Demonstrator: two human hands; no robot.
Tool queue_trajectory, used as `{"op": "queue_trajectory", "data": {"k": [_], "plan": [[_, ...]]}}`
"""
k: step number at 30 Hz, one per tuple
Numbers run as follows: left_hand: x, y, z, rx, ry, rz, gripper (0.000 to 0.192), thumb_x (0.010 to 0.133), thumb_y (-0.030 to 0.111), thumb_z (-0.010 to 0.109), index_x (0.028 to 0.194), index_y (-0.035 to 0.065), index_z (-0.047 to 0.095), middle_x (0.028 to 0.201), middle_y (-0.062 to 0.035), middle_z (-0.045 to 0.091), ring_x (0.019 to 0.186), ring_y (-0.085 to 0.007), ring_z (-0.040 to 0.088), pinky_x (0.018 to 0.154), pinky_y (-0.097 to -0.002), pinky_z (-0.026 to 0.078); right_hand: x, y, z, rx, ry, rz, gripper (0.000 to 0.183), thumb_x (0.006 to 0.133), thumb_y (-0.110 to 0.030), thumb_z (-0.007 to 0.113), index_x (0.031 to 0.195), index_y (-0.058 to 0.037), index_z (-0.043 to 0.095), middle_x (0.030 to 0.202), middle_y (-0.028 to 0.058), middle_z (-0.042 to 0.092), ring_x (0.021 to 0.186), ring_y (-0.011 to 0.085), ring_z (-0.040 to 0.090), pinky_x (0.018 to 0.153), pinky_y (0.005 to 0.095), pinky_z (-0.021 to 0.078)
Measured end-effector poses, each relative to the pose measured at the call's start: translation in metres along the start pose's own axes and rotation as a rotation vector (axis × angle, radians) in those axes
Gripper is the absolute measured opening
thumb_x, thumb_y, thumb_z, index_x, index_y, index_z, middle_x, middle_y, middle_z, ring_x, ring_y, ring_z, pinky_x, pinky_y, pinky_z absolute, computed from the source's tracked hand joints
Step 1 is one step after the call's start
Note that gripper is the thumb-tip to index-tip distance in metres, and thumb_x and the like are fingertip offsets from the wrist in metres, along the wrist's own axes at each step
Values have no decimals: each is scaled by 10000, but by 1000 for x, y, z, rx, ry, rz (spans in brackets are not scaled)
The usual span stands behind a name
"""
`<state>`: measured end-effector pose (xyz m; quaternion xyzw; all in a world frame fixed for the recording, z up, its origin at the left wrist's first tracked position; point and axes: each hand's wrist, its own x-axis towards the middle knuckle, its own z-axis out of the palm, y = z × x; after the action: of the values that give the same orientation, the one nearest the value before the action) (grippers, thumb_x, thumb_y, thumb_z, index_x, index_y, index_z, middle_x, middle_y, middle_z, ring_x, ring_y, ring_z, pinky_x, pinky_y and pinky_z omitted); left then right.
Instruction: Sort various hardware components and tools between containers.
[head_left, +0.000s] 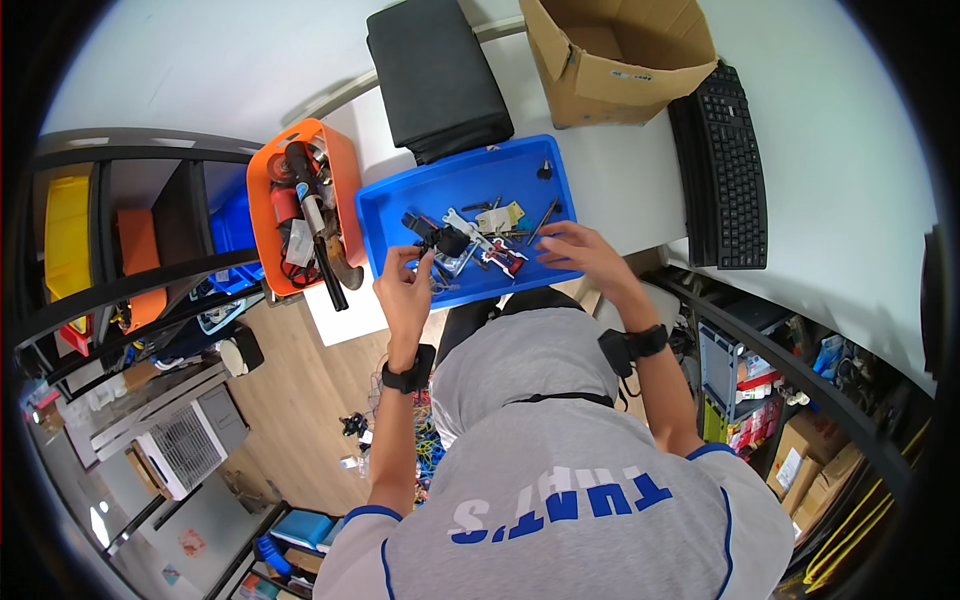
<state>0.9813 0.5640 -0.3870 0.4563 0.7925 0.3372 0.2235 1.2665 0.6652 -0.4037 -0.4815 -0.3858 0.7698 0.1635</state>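
Note:
Over the front left part of a shallow blue plastic tray (461, 184), my left hand (405, 281) pinches a small black mount-like part (448, 238) between thumb and fingertips. Its exact kind is unclear. My right hand (589, 259) hovers at the tray's right side, fingers apart and holding nothing. Beneath and between the hands lie a red and white metal part (506, 259), a cream-coloured plate (495, 219), a clear plastic packet (456, 262) and several thin metal tools. A small black piece (544, 171) sits in the tray's far right corner.
Left of the tray stands an orange bin (262, 225) full of tools, with a black tube (330, 274) jutting over its front. Behind are a folded black case (442, 75) and an open cardboard box (607, 94). A black keyboard (733, 165) lies at the right.

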Motion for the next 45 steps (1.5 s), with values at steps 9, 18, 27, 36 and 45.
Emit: {"op": "queue_trajectory", "data": {"k": [9,18,27,36,45], "plan": [[-20,65,-37,-499,-3,-129,169,927,79,733,1007,-8,612,899,-118,757,557,-135,673,456,-224,431,45,3,56,-54,-356,-109,535,906,-176,749,1364,27,562,1191,112,679,1084,194,671,999,328,514],[-23,42,-69,-843,-384,-387,139,961,108,694,929,77,562,960,-167,763,595,-105,641,503,-217,451,23,-13,77,170,-355,-191,405,912,-103,726,1268,34,586,1035,14,654,1050,152,668,926,269,506],[-32,26,-78,-1085,-531,-451,129,991,106,668,1073,38,594,732,-27,623,607,-146,632,529,-273,455,17,-23,115,231,-589,-232,567,838,-68,776,1361,43,586,1271,60,647,1116,134,600,982,300,486],[-13,2,-127,-1041,-376,-406,291,938,-23,675,1192,43,549,824,-46,701,483,-63,534,424,-210,378,18,-33,181,138,-631,-314,786,757,-233,864,1426,24,541,1341,45,604,1169,133,572,1024,292,448],[4,-9,-156,-922,-379,-374,386,868,-98,672,1211,31,552,802,-9,646,369,-40,418,311,-215,282,18,-8,234,210,-465,-287,650,760,-255,871,1280,-4,572,1121,-3,569,991,82,567,797,232,504]]}}
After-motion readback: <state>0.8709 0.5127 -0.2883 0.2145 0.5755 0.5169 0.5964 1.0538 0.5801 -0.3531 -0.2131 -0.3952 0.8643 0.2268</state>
